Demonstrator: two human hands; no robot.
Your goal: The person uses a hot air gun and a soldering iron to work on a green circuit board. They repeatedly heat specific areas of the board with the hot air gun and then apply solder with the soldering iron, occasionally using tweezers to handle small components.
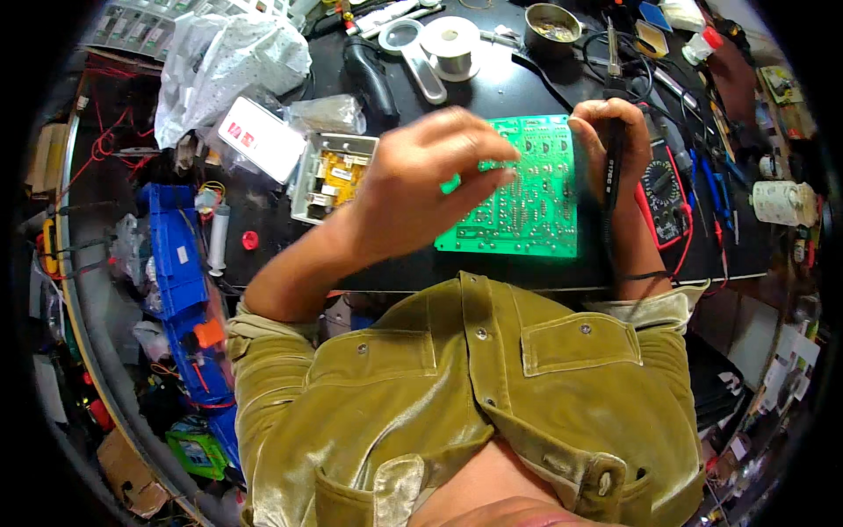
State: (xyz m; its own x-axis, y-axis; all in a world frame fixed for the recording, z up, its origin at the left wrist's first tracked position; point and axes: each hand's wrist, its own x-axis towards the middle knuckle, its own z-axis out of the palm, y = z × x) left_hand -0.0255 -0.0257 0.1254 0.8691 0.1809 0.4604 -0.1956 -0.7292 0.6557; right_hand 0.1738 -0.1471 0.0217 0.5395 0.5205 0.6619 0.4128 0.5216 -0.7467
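A green circuit board (527, 220) with many solder joints lies near the desk's front edge. My left hand (430, 176) is over its left side, thumb and fingers bent toward each other; I cannot make out what, if anything, is between them. My right hand (619, 140) grips a black soldering iron (613, 176), held upright with its metal end toward the back, beside the board's top right corner. Just left of the board, partly behind my left hand, sits a grey open case (307, 198) with a yellow board inside.
A solder spool (457, 35), magnifier (430, 75), metal cup (551, 22) and plastic bags (228, 70) crowd the back. A red multimeter (660, 184), pliers and cables lie right. A white lid (259, 140), syringe (218, 237) and blue bins (184, 255) are left.
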